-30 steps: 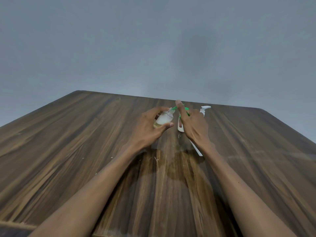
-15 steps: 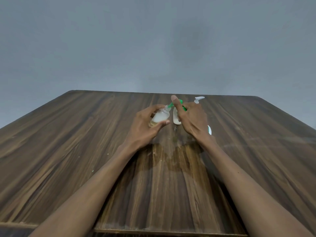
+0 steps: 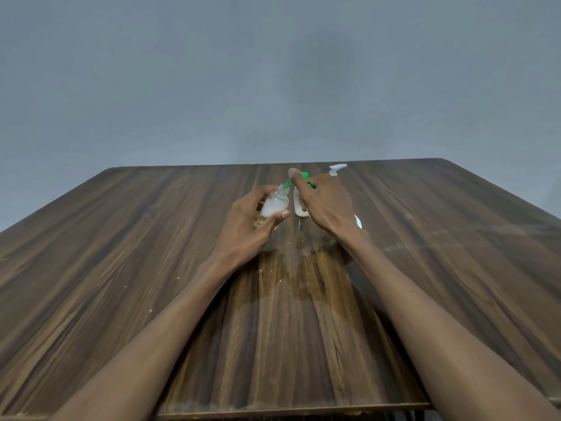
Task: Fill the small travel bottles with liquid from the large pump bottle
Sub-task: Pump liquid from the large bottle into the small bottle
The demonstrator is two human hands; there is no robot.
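- Fingers of the left hand [image 3: 243,229] curled round a small clear plastic travel bottle [image 3: 274,204], the thumb [image 3: 277,217] pressed across its front and the other fingers wrapped behind it.
- That small bottle was held tilted above the table, its neck pointing up and to the right, with pale milky liquid filling most of its body.
- Fingers of the right hand [image 3: 326,205] pinched a slim green plastic funnel-like piece [image 3: 296,179], the forefinger stretched along its top; its lower end met the mouth of the small bottle.
- Behind the right hand stood the large white pump bottle [image 3: 337,169]; only its pump head and a sliver of its body low beside the wrist showed, the rest hidden by the hand.
- Between the two hands, a second small white container [image 3: 299,208] showed, partly covered by the right fingers; whether it stood on the table or was held could not be told.
- Both forearms reached forward over the dark brown wood-grain table [image 3: 121,253], which carried a wet-looking patch [image 3: 303,275] and a few pale specks below the hands.
- A plain grey wall [image 3: 273,71] rose behind the table's far edge.
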